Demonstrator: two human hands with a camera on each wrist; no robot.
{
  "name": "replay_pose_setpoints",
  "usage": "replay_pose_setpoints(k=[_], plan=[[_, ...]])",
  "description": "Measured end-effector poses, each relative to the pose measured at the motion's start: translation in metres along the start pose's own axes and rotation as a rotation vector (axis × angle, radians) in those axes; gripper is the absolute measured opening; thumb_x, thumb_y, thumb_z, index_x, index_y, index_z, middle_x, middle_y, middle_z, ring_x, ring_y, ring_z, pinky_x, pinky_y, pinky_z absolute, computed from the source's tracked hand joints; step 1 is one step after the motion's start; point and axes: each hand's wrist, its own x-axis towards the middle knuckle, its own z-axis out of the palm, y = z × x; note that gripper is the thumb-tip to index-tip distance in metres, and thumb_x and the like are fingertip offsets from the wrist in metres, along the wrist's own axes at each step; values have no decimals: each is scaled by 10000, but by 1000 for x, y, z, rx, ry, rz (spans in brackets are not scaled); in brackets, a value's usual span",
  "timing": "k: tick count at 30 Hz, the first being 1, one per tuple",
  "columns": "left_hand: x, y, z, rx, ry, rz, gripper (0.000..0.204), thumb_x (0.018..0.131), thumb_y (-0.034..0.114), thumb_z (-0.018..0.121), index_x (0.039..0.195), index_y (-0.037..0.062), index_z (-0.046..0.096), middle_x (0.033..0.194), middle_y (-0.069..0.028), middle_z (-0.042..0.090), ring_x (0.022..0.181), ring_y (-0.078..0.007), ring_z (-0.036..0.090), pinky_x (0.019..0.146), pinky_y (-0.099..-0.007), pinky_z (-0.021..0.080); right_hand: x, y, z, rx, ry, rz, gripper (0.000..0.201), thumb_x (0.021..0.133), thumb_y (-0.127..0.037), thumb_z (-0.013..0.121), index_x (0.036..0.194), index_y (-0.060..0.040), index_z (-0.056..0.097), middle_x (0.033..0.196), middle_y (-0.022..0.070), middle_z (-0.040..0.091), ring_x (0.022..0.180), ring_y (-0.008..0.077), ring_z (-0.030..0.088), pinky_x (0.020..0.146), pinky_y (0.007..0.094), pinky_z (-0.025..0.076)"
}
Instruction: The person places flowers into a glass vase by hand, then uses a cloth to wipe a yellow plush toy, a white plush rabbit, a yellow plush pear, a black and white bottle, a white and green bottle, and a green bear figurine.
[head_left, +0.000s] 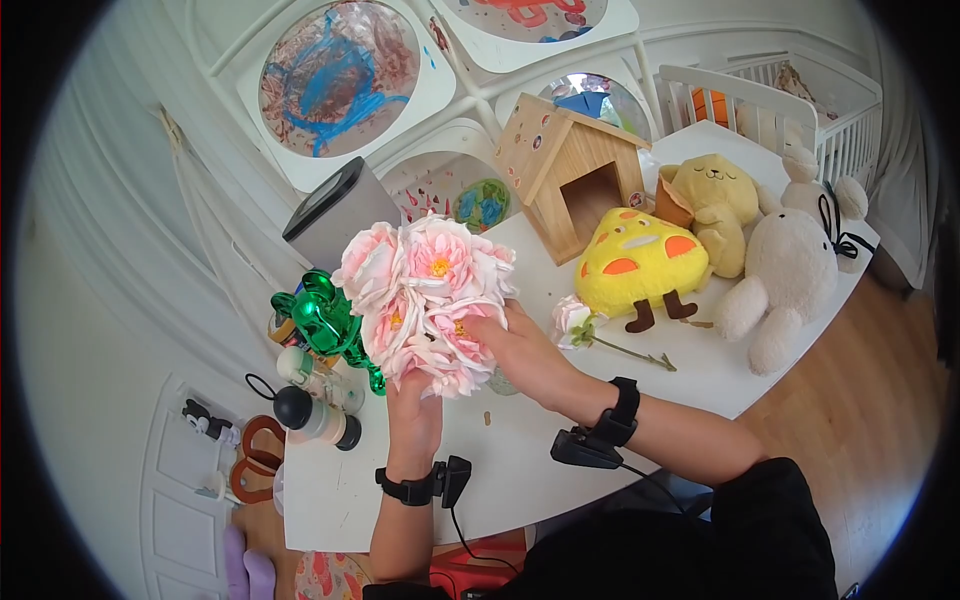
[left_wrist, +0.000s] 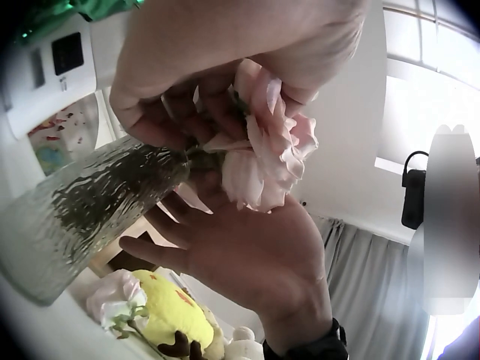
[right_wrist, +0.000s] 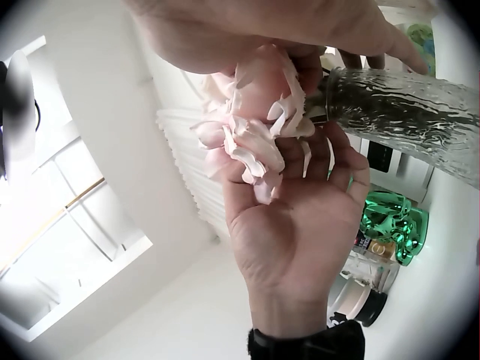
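Pink flowers (head_left: 435,295) form a full bunch above a ribbed glass vase (left_wrist: 97,210), their stems entering its neck. My left hand (head_left: 412,420) cups the near left side of the blooms, thumb on the petals; in the right wrist view the fingers of this left hand (right_wrist: 289,232) curve behind them. My right hand (head_left: 530,360) holds the right side with its thumb over a front bloom; in the left wrist view the fingers of this right hand (left_wrist: 247,247) spread behind the petals beside the vase neck. A single pink flower (head_left: 573,322) lies on the table.
On the white table (head_left: 480,480), a green shiny figure (head_left: 325,315) and bottles (head_left: 305,412) stand left. A wooden house (head_left: 565,175), yellow plush (head_left: 640,260) and other plush toys (head_left: 785,265) occupy the right. A grey box (head_left: 345,215) is behind the flowers.
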Motion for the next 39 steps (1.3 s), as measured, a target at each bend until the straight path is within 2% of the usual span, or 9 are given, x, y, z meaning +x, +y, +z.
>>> replay_pose_setpoints(k=[13, 16, 18, 25, 30, 32, 34, 36, 39], plan=[[0, 6, 6, -195, -1, 100, 696, 954, 319, 537, 1535, 3, 321, 1572, -122, 392, 1456, -265, 369, 1218, -447, 259, -27, -14, -44, -192, -65, 148, 454, 1016, -354, 591, 1281, 15, 571, 1317, 120, 532, 1218, 189, 541, 1039, 329, 421], [-2, 8, -19, -373, -88, 20, 760, 964, 369, 524, 1577, 18, 243, 1614, -122, 333, 1484, -276, 327, 1235, -462, 231, -47, -14, -81, -542, -77, 59, 456, 959, -294, 637, 1292, 2, 539, 1403, 248, 441, 1178, 357, 587, 982, 406, 488], [7, -2, -34, -450, -139, 11, 693, 999, 386, 476, 1561, 31, 281, 1585, -109, 378, 1462, -273, 364, 1217, -461, 275, -52, -9, -96, -1122, -44, -227, 497, 914, -155, 654, 1356, -7, 483, 1422, 286, 417, 1119, 425, 625, 919, 442, 538], [31, -45, -56, -14, -131, -63, 422, 1055, 217, 475, 1451, 80, 432, 1452, -64, 496, 1288, -203, 530, 1063, -378, 481, -39, 2, -96, -1544, -235, -49, 500, 828, -68, 673, 1306, -11, 538, 1240, 250, 501, 966, 443, 657, 790, 470, 572], [32, -45, -40, -114, -145, -26, 582, 929, 140, 672, 1462, 87, 444, 1431, -72, 540, 1327, -232, 516, 1084, -378, 463, -43, -17, -100, -1483, -299, -82, 255, 820, -64, 666, 1065, -13, 617, 1092, 213, 531, 913, 424, 651, 764, 488, 556], [33, -48, -33, 1068, -332, 547, 620, 901, 138, 702, 1464, 76, 450, 1428, -80, 552, 1346, -239, 504, 1114, -381, 432, -49, -40, -94, -1269, -84, -238, 249, 838, -87, 662, 1069, -14, 607, 1109, 197, 533, 916, 436, 645, 789, 508, 541], [18, -40, -13, 1027, -283, 441, 597, 887, 129, 723, 1433, 62, 491, 1429, -89, 548, 1339, -226, 507, 1122, -381, 417, -50, -62, -96, -1217, -35, -324, 236, 832, -77, 682, 1043, -20, 592, 1107, 175, 530, 883, 399, 640, 790, 465, 540], [7, -34, -2, 297, -94, -125, 561, 876, 86, 732, 1397, 47, 529, 1410, -91, 563, 1332, -194, 510, 1113, -369, 419, -49, -84, -102, -1112, 151, -649, 263, 829, -2, 683, 1061, -28, 560, 1072, 105, 524, 867, 271, 631, 783, 373, 532], [4, -21, 13, 342, -65, -10, 516, 875, 63, 734, 1358, 32, 554, 1377, -95, 588, 1297, -160, 537, 1087, -359, 440, -56, -111, -108, -671, 297, -600, 297, 844, 62, 668, 1080, -48, 524, 1050, 36, 510, 882, 143, 573, 782, 283, 501]])
